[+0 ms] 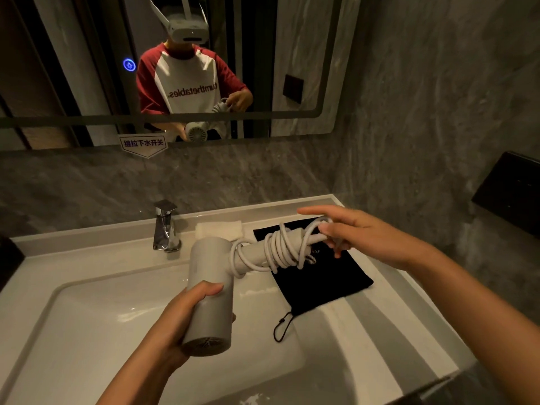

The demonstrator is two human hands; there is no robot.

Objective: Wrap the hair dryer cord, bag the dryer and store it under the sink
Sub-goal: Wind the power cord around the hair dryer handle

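My left hand grips the barrel of a light grey hair dryer, held above the basin with its handle pointing right. The white cord is coiled several times around that handle. My right hand pinches the cord's loose end at the tip of the handle, index finger stretched out. A black drawstring bag lies flat on the counter under the handle, its drawstring hanging over the basin's edge.
The white sink fills the foreground, with a chrome faucet at the back and a folded white towel beside it. A mirror hangs above. A black wall box sticks out at the right.
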